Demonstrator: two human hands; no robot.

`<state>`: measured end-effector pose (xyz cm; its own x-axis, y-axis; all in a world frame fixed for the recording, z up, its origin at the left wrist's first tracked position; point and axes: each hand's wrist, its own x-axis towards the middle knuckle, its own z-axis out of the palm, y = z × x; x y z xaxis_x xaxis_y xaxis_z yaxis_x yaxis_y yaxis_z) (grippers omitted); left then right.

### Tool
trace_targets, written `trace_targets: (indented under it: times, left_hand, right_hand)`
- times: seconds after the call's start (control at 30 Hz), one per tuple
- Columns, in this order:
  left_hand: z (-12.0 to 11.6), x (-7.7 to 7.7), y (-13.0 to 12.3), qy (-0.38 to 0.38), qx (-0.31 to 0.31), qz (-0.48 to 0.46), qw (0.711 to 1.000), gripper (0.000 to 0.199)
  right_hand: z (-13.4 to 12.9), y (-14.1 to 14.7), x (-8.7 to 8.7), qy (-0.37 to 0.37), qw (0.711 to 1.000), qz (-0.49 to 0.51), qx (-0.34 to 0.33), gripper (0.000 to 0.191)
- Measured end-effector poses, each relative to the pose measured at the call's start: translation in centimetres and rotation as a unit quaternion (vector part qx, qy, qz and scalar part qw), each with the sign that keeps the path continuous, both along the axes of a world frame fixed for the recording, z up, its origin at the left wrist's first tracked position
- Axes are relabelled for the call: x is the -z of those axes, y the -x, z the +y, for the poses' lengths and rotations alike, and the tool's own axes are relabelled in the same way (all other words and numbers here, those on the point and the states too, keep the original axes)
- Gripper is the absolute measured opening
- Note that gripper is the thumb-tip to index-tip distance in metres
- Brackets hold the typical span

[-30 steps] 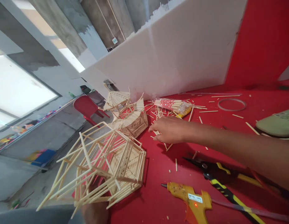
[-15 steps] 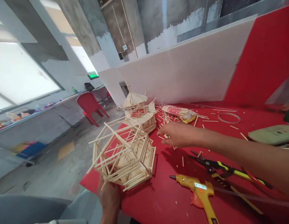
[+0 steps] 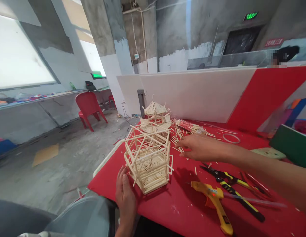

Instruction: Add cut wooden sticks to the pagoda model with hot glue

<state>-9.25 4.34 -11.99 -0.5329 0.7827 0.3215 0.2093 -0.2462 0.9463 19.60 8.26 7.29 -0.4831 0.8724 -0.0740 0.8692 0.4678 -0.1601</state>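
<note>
A hexagonal open frame of thin wooden sticks (image 3: 149, 164) stands on the red tabletop (image 3: 167, 210). My left hand (image 3: 126, 194) lies along its lower left side, fingers stretched out; whether they touch the sticks I cannot tell. To the right, my right hand (image 3: 198, 147) hovers by a scatter of loose sticks (image 3: 177, 135), thumb and fingers apart, nothing visible between them. Behind the frame rises a stick pavilion (image 3: 156, 113) with a pointed roof. A yellow hot glue gun (image 3: 213, 194) lies below my right forearm, beside black-and-yellow pliers (image 3: 233, 186).
A plastic packet of sticks (image 3: 190, 126) and a clear ring (image 3: 231, 138) lie farther back. At right are a pale power strip (image 3: 267, 152) and a green board (image 3: 292, 146). A white partition (image 3: 187, 95) borders the table; a person (image 3: 286, 54) is beyond it. A red chair (image 3: 90, 105) stands left.
The stick frame, tilted over my left hand before, now sits level on the table. My left hand has come out beside it. My right hand stays near the loose sticks; the view has shifted.
</note>
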Motion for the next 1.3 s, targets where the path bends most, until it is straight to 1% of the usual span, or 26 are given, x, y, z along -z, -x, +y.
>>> trace_targets:
  times: [0.13, 0.23, 0.37, 0.47, 0.6, 0.87, 1.03, 1.17, 1.3]
  left_hand:
    - [-0.3, 0.2, 0.4, -0.001, 0.000, 0.001, 1.000, 0.048]
    - [-0.4, 0.4, 0.8, -0.002, 0.006, -0.005, 1.000, 0.047]
    - [-0.5, 0.9, 1.2, -0.013, 0.018, 0.001, 1.000, 0.044]
    - [-0.6, 1.1, 1.4, -0.023, 0.026, 0.004, 0.999, 0.041]
    - [-0.8, 1.1, 1.4, -0.026, 0.033, -0.003, 0.999, 0.039]
    - [-0.8, 1.2, 1.6, -0.028, 0.045, 0.003, 0.999, 0.039]
    - [-0.8, 1.4, 1.7, -0.033, 0.049, 0.003, 0.998, 0.039]
    - [-0.8, 1.6, 1.8, -0.040, 0.046, 0.006, 0.998, 0.038]
    - [-0.8, 1.8, 1.8, -0.041, 0.046, 0.001, 0.998, 0.037]
  right_hand:
    - [-0.9, 0.7, -2.0, -0.015, 1.000, -0.006, 0.008, 0.025]
    - [-1.3, 1.0, -3.4, -0.026, 0.999, 0.003, 0.019, 0.025]
    - [-1.7, 1.7, -4.7, -0.041, 0.998, 0.024, 0.028, 0.028]
    - [-2.2, 2.5, -5.4, -0.069, 0.997, 0.037, 0.030, 0.031]
    - [-2.8, 3.9, -6.1, -0.099, 0.994, 0.029, 0.024, 0.032]
    - [-2.9, 6.8, -7.2, -0.104, 0.994, -0.010, 0.034, 0.030]
    - [-3.0, 8.1, -8.0, -0.109, 0.993, -0.024, 0.040, 0.032]
    - [-3.4, 8.6, -8.1, -0.126, 0.992, -0.017, 0.024, 0.030]
    - [-4.2, 8.8, -7.7, -0.145, 0.989, 0.003, 0.010, 0.029]
